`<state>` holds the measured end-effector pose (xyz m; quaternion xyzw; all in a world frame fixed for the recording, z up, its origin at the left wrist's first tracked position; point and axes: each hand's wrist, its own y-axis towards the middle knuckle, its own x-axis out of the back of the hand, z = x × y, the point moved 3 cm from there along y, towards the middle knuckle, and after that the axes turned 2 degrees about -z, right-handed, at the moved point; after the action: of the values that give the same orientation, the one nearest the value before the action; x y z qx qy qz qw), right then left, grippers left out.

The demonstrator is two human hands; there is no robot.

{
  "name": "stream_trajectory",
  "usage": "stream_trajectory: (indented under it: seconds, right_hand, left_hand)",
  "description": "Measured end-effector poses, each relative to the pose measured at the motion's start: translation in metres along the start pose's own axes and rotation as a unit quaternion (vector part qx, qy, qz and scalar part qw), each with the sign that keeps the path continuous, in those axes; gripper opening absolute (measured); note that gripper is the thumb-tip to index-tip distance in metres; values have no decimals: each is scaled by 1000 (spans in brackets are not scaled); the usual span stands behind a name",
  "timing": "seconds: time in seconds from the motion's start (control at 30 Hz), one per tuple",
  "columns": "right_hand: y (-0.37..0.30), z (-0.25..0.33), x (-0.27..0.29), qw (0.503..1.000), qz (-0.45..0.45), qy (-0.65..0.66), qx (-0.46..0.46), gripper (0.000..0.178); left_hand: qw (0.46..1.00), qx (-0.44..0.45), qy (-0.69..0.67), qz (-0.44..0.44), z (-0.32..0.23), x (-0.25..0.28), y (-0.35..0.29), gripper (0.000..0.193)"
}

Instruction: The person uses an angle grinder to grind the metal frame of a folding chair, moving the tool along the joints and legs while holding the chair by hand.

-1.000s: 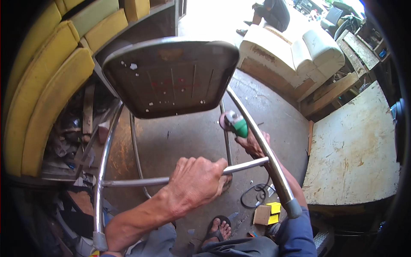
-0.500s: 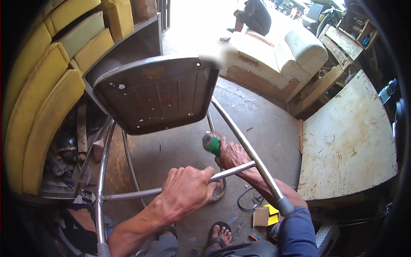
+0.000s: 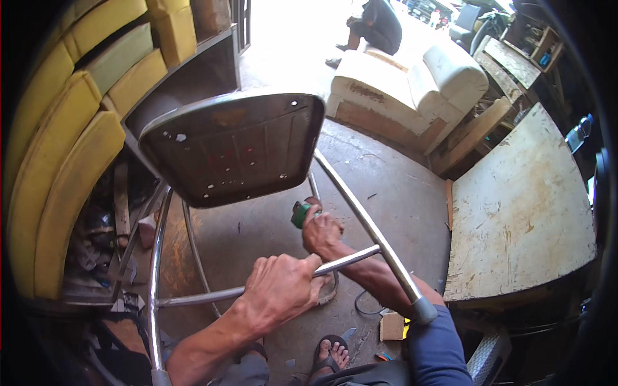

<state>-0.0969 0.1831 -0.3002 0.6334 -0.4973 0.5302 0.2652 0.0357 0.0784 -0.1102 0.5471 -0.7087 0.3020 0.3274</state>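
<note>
Gripping metal chair [image 3: 353, 204] by crossbar [image 3: 201, 297], running L-R thru closed L hand [image 3: 280, 285]. Holding green tool [image 3: 299, 215] w/ R hand [image 3: 323, 233], fwd & slightly R of L hand, nearer seat pan [image 3: 232, 151] ahead.

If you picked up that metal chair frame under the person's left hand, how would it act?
The chair frame looks stiff, since a crossbar joins its metal tubes. It is probably light for its size, being mostly open tubing. The smooth, shiny metal might feel slippery.
</note>
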Motion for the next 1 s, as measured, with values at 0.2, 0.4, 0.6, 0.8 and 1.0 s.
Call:
stream_trajectory:
  seconds: [0.2, 0.4, 0.6, 0.8, 1.0]
  right_hand:
    - [-3, 26, 4, 1000, 5, -16, 23, 60]
    - [-29, 27, -5, 997, 34, -58, 27, 54]
    - [-56, 24, -21, 995, 77, -36, 42, 53]
    - [-87, -19, 7, 915, 7, 387, 114, 62]
    - [-141, -60, 26, 688, -21, 703, 179, 72]
  left_hand:
    - [1000, 12, 5, -9, 7, -2, -3, 32]
    - [1000, 13, -7, -13, 5, 0, -4, 31]
    - [1000, 5, 11, -15, 2, -5, -1, 32]
    - [999, 47, 15, -3, 7, -1, -4, 30]
    - [999, 32, 18, -5, 6, 3, -4, 30]
